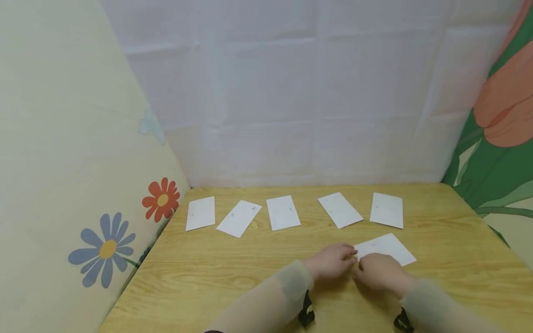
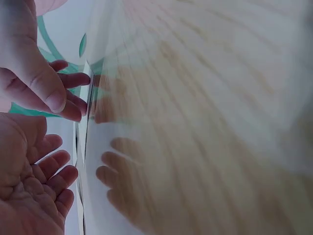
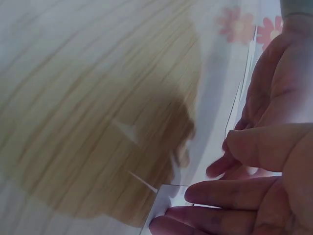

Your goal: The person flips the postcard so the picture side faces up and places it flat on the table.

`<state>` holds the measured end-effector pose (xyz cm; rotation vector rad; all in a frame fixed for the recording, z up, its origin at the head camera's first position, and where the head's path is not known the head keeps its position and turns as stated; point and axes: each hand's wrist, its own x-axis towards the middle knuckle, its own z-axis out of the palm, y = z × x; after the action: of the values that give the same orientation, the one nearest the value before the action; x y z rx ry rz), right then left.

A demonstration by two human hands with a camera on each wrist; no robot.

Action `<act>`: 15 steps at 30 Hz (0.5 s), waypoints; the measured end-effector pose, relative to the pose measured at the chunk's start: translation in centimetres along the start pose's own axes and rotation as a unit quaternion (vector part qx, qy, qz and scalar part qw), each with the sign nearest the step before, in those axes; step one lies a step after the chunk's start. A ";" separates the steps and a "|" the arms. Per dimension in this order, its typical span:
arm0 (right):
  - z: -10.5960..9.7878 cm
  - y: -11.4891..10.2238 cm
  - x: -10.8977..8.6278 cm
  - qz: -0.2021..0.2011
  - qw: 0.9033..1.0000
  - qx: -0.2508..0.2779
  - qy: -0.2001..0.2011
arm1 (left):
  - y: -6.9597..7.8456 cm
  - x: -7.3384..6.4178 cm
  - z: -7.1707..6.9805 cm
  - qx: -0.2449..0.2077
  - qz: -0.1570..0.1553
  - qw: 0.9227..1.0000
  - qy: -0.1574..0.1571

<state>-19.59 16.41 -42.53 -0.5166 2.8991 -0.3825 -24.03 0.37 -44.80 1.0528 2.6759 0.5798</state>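
A white card (image 1: 389, 246) with a faint small mark lies aslant on the wooden table, nearest to both hands. My right hand (image 1: 381, 273) covers its near left part. In the right wrist view its fairly straight fingers (image 3: 230, 193) touch the card (image 3: 168, 196), with the thumb standing apart. At the card's left corner is my left hand (image 1: 333, 262). The left wrist view shows that hand (image 2: 36, 171) with loosely bent fingers and nothing in its grasp; whether its fingertips touch the card I cannot tell.
Along the back of the table (image 1: 200, 268) lie several more white cards, among them a left one (image 1: 201, 213), a middle one (image 1: 283, 212) and a right one (image 1: 386, 210). A white cloth (image 1: 291, 92) hangs behind. Flower-patterned cloths (image 1: 50, 138) flank the table.
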 end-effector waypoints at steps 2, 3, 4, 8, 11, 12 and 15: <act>0.1 -0.5 0.1 -0.008 1.000 0.010 -0.005 | -0.2 0.0 0.0 0.015 0.001 1.000 -0.004; 0.2 -0.7 0.2 -0.012 1.000 0.014 -0.008 | -0.3 0.0 0.0 0.021 0.000 1.000 -0.006; 0.2 -0.9 0.2 -0.015 1.000 0.020 -0.011 | -0.4 0.0 0.0 0.028 0.001 1.000 -0.010; 0.5 -1.3 0.2 -0.041 0.999 0.032 -0.015 | -0.7 -0.3 0.1 0.072 0.019 0.997 -0.022; 0.6 -1.4 0.2 -0.061 0.998 0.025 -0.016 | -0.8 -0.6 0.2 0.118 0.033 0.992 -0.027; 0.6 -1.5 0.2 -0.063 0.998 0.022 -0.019 | -0.7 -0.8 0.2 0.133 0.035 0.990 -0.030; 0.4 -1.5 0.0 -0.069 0.997 0.015 -0.028 | -0.7 -1.1 0.1 0.164 0.038 0.985 -0.037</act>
<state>-19.00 14.96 -42.51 -0.7138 2.8073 -0.4217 -23.58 -0.82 -45.08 1.2353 2.7349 0.1070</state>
